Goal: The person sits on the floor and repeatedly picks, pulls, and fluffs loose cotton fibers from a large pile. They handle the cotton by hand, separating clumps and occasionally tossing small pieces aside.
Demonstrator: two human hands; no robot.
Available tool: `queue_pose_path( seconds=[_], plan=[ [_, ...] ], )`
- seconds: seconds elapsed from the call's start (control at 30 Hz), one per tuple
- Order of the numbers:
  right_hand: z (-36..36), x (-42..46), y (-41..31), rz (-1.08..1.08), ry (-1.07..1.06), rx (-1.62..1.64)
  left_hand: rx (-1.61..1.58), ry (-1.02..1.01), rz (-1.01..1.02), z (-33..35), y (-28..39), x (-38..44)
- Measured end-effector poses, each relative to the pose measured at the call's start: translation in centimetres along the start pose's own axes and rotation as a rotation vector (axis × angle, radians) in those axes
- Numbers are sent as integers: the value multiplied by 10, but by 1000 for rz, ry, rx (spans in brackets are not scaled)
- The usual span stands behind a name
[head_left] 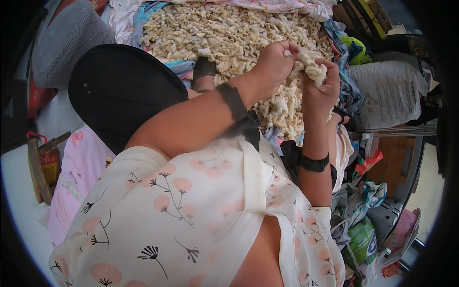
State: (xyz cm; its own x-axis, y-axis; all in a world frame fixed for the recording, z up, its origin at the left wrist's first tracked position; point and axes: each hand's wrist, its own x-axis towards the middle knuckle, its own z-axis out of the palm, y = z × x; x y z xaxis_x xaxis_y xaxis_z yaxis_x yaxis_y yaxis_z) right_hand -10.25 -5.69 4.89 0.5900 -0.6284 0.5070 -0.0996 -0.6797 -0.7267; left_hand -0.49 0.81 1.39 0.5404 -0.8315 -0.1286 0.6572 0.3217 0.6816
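Observation:
Above a wide heap of off-white, yellowish fibre tufts [229, 32], which looks like raw cotton, both hands are raised close together. My left hand [278, 64] pinches a bit of fluffy fibre between thumb and fingers. Just to its right, my right hand [322, 84] grips the larger part of the same fibre tuft [311, 66], its fingers curled around it. The tuft spans the small gap between the hands. Dark bands circle both forearms. The heap lies on colourful cloth [346, 79] bunched along its edges, and my forearms hide part of it.
A black rounded item [122, 89] lies left of the arms, beside a grey quilted thing [71, 43]. Pink fabric [77, 168] hangs at lower left. To the right are a white printed sack [389, 93], a wooden board [387, 158] and a green plastic bag [360, 240].

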Motion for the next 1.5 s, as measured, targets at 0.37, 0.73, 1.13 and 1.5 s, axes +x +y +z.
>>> queue_pose_path(
  seconds=[0.37,0.73,1.13,1.5],
  plan=[
    [6,2,5,-2,-46,-39,-117,66,17,2,-3,4],
    [10,-7,0,-192,-240,-131,-378,110,-128,3,-1,2],
    [-21,10,46,339,42,355,-107,-73,-54,-1,-13,9],
    [-15,-2,20,197,-213,170,178,7,92,-7,-10,9]
  ],
)
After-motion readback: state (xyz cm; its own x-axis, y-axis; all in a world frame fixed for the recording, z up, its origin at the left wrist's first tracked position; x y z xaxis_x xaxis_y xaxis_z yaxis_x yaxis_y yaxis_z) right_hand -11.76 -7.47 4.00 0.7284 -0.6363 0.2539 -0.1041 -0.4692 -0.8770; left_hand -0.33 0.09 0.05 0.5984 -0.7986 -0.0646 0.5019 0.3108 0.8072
